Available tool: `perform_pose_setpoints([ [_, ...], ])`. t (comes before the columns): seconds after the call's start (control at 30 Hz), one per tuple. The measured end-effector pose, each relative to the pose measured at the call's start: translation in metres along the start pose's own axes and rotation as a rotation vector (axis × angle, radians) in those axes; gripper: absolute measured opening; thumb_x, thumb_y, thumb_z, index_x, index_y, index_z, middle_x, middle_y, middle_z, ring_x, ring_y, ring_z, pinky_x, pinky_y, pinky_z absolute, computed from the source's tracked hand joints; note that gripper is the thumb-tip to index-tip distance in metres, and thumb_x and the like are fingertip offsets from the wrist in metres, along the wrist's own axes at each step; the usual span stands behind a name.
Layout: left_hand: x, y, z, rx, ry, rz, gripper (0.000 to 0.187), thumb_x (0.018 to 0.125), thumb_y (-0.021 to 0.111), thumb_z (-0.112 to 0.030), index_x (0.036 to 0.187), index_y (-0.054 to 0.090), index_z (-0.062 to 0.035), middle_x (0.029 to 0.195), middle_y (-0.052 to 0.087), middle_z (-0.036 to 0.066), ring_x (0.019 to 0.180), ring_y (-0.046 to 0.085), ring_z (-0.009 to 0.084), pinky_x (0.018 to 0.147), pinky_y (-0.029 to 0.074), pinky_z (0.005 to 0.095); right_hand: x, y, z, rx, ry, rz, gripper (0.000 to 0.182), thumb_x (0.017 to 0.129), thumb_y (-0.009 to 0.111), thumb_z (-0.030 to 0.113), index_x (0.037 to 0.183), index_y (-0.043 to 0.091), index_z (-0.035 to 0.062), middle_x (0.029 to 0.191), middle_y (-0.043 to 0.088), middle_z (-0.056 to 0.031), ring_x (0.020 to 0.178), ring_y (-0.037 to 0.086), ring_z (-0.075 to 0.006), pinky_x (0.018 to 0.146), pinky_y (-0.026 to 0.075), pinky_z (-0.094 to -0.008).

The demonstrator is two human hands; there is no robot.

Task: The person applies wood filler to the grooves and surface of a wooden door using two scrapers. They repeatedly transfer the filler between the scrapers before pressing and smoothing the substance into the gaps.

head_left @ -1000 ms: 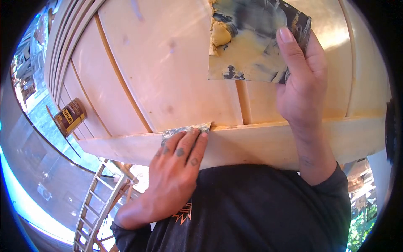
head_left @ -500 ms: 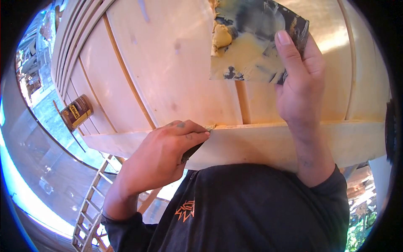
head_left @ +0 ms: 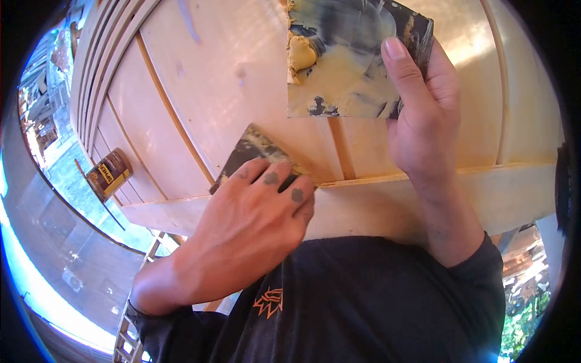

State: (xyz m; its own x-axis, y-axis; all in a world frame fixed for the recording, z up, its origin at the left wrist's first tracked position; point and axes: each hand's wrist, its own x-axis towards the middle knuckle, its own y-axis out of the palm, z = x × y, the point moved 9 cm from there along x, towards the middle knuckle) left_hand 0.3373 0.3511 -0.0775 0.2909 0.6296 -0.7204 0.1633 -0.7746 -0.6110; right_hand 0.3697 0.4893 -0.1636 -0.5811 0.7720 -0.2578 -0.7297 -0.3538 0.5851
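My left hand [head_left: 254, 224] presses a small putty knife [head_left: 251, 151] flat against the pale wooden panel [head_left: 242, 78], its blade lying across the seam above the lower rail [head_left: 375, 199]. Fingers cover the blade's lower part. My right hand [head_left: 423, 121] holds up a larger flat scraper [head_left: 345, 60] smeared with yellow wood filler, with a lump of filler [head_left: 301, 54] at its left edge. The thumb lies across the scraper's face. The scraper hovers in front of the panel, above and to the right of the putty knife.
A brown can with a yellow label [head_left: 108, 174] stands at the left beside the wooden piece. A vertical groove [head_left: 342, 148] runs down the panel under the scraper. Below me are my dark shirt [head_left: 363, 302] and a wooden lattice frame [head_left: 130, 339] on the ground.
My left hand has turned from the rail's edge and laid the putty knife flat up onto the panel face. The right hand with the scraper has shifted slightly left.
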Motion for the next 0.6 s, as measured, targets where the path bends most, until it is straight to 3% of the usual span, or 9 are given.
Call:
perform_pose_setpoints([
  [0.27,-0.029,0.02,0.031,0.016,-0.153,0.101,0.025,0.078,0.055,-0.012,0.099,0.067,-0.0043,0.104,0.064,0.007,0.106,0.057,0.0231,0.091,0.044,0.0361,0.002,-0.003,0.001,-0.058,0.018,0.018,0.02,0.097,0.052,0.011,0.112,0.057,-0.0003,0.102,0.063,-0.0026,0.091,0.06,-0.0079,0.08,0.049,-0.024],
  [0.4,-0.049,0.007,0.047,-0.317,-0.267,-0.306,0.038,0.068,0.057,0.006,0.105,0.065,0.0,0.107,0.064,0.011,0.105,0.058,0.0287,0.088,0.047,0.0402,0.0,-0.001,0.002,-0.028,0.021,-0.004,0.019,0.096,0.053,0.012,0.111,0.058,0.0,0.101,0.064,-0.0022,0.091,0.059,-0.0073,0.079,0.048,-0.0233],
  [0.43,-0.053,0.013,0.046,-0.356,-0.276,-0.303,0.052,0.064,0.057,0.012,0.114,0.062,-0.0002,0.117,0.061,0.014,0.109,0.057,0.0319,0.088,0.049,0.0415,0.0,-0.003,0.001,-0.037,0.014,0.003,0.02,0.096,0.053,0.012,0.111,0.058,0.0002,0.101,0.064,-0.0022,0.09,0.059,-0.0073,0.079,0.048,-0.0232],
  [0.6,-0.053,0.039,0.021,-0.341,-0.338,-0.341,0.052,0.067,0.057,0.007,0.119,0.058,0.0022,0.121,0.056,0.018,0.107,0.056,0.0347,0.087,0.049,0.0419,0.0,-0.01,-0.004,-0.083,0.032,0.009,0.021,0.096,0.054,0.013,0.112,0.058,0.0005,0.1,0.064,-0.0018,0.09,0.059,-0.0074,0.08,0.046,-0.0226],
])
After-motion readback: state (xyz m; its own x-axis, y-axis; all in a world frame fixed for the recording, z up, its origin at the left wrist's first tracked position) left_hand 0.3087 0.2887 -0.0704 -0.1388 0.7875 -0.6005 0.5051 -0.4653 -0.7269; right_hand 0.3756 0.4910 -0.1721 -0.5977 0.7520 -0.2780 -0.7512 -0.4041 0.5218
